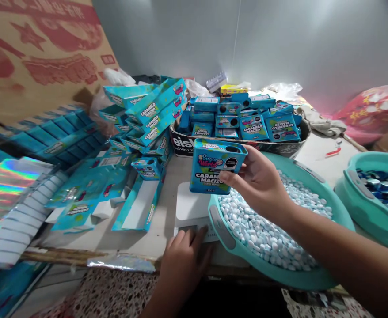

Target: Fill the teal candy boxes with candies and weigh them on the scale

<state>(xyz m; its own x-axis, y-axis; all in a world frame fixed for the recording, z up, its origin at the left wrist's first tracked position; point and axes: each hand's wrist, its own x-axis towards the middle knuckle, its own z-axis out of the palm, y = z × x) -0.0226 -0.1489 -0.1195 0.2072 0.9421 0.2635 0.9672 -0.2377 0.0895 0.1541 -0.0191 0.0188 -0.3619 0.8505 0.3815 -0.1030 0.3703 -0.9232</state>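
My right hand [260,181] grips a blue candy tin [210,168] by its right side, thumb across the front. The tin is upright, with a dark round opening in its top, and is held above a white kitchen scale [190,201]. My left hand [184,254] rests at the scale's front edge, its fingers stretched toward the display and holding nothing. Right of the scale, partly behind my right forearm, a turquoise basin [341,216] holds many small white and pale blue candies [267,238].
A cardboard tray [184,148] full of similar tins stands behind. Open blue display boxes [154,115] are stacked to its left, beside one box [137,203] with a single tin. Flattened packaging [88,190] lies farther left. Another turquoise basin [363,181] at right holds shiny blue lids [386,185].
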